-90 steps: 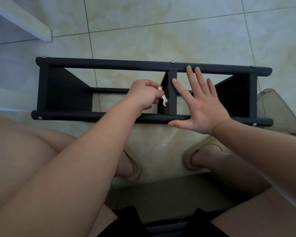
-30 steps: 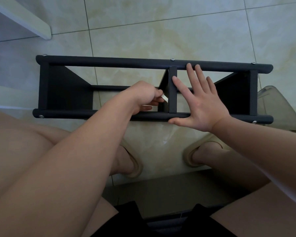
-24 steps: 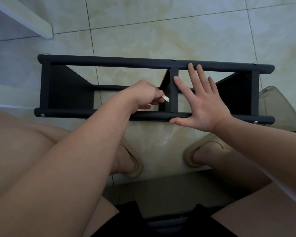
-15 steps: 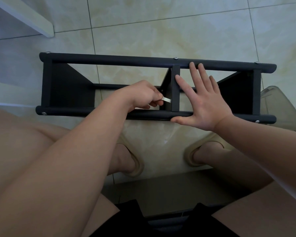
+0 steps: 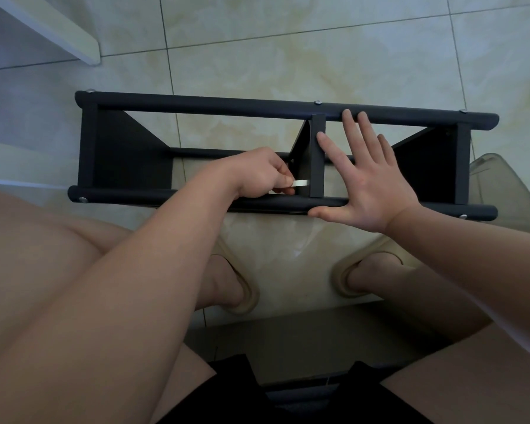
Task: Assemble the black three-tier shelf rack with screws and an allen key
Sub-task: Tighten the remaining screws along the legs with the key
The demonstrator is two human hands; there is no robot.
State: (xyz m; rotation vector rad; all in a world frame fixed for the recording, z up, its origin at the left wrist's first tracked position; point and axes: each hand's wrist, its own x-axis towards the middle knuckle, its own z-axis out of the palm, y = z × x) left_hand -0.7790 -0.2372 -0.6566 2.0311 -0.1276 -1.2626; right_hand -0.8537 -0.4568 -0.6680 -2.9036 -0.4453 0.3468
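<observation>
Our left hand (image 5: 262,174) pinches the flat wrench (image 5: 300,182), right hand (image 5: 371,185) flat on the rack (image 5: 196,107); a shallow bite could slip

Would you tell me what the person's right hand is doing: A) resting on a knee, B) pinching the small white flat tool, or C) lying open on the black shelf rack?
C: the right hand lies flat and open on the black shelf rack; the left hand pinches the small white flat tool.
</observation>
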